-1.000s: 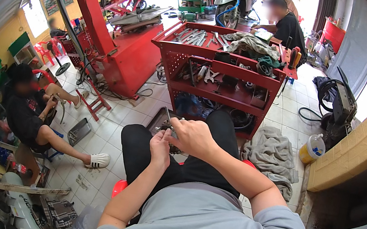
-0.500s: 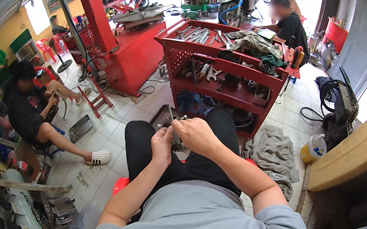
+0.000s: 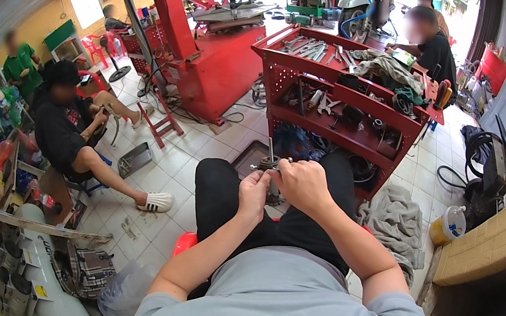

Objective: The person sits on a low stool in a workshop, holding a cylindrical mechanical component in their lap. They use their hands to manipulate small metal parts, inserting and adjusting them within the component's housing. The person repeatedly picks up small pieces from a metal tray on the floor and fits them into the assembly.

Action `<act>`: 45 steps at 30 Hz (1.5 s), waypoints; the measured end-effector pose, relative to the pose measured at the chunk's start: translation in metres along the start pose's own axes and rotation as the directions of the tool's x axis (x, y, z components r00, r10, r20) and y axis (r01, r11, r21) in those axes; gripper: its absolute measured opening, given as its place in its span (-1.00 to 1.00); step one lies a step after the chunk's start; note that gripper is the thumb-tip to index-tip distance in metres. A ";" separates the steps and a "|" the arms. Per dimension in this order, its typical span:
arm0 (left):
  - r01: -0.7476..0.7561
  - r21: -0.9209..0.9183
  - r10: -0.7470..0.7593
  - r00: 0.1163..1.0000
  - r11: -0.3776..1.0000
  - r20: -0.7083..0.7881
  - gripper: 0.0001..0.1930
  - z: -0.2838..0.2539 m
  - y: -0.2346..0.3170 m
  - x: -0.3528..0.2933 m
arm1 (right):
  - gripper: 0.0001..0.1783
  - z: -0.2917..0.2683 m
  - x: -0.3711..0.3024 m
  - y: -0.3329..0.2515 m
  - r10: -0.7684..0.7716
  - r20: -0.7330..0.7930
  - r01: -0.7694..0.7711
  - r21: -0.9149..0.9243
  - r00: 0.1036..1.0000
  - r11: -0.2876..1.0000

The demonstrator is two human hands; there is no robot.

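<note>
Above my lap, my two hands are close together around a small metal part (image 3: 271,150) with a thin rod standing up from it. My left hand (image 3: 253,193) pinches its near side with the fingertips. From the right, my right hand (image 3: 302,184) closes over the part, its fingers bent. The fingers hide much of the piece, so its exact kind cannot be made out. Beneath and beyond the hands, a dark metal tray (image 3: 243,158) lies on the floor. Other metal pieces show partly below my hands, between my knees.
Ahead stands a red tool cart (image 3: 336,147) with wrenches and rags. Grey cloth (image 3: 394,227) lies on the floor at right, near a white bucket (image 3: 448,224). At left, a seated person (image 3: 72,126) works beside another tray (image 3: 135,159). A red lift (image 3: 217,74) stands farther off.
The whole view has shifted, so the surroundings and my hands appear farther right. My hands stay together on the metal part, with only slight finger movement.
</note>
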State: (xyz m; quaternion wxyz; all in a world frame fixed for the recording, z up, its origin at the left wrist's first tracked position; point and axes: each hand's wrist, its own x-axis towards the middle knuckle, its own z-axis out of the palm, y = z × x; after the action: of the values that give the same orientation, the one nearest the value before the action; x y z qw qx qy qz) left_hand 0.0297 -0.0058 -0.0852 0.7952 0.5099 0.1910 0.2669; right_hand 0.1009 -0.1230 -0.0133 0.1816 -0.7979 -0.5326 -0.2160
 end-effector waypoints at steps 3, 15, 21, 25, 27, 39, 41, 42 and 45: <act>0.010 -0.067 -0.006 0.999 0.998 0.047 -0.82 -0.006 -0.004 0.002 | -0.80 -0.003 0.002 0.000 -0.104 -0.056 0.107 0.062 0.993 0.992; 0.026 -0.090 -0.014 0.992 0.996 0.129 -0.85 -0.005 0.005 0.000 | -0.89 -0.003 0.004 0.006 -0.172 -0.128 0.181 0.065 0.977 0.981; -0.455 0.193 0.433 0.889 0.869 0.148 -0.78 -0.013 -0.012 0.010 | -0.82 -0.006 0.006 0.005 -0.137 -0.328 0.206 0.185 0.935 0.961; -0.510 -0.176 0.539 0.799 0.842 0.267 -0.69 0.012 0.016 -0.003 | -0.78 -0.020 0.004 -0.003 -0.101 -0.410 0.218 0.250 0.907 0.943; -0.446 -0.249 0.508 0.796 0.860 0.329 -0.68 0.011 0.020 -0.008 | -0.77 -0.022 0.003 -0.007 -0.087 -0.467 0.231 0.259 0.880 0.938; -0.523 0.026 0.495 0.822 0.852 0.281 -0.76 0.008 0.044 -0.020 | -0.75 -0.046 0.006 -0.010 -0.127 -0.492 0.275 0.241 0.861 0.931; -0.543 0.008 0.521 0.810 0.840 0.270 -0.77 0.009 0.044 -0.020 | -0.74 -0.051 0.008 -0.011 -0.152 -0.501 0.292 0.214 0.852 0.932; -0.553 -0.001 0.533 0.803 0.833 0.265 -0.78 0.009 0.045 -0.020 | -0.74 -0.054 0.010 -0.011 -0.163 -0.505 0.296 0.194 0.847 0.935; -0.575 0.005 0.554 0.790 0.818 0.263 -0.80 0.013 0.052 -0.024 | -0.74 -0.059 0.007 -0.012 -0.146 -0.499 0.251 0.151 0.854 0.956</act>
State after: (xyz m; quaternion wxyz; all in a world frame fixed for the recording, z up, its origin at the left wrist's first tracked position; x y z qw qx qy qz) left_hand 0.0064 -0.0126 -0.0313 0.6742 0.6062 -0.0606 0.4175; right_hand 0.0834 -0.1437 0.0408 0.3685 -0.6355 -0.5701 -0.3679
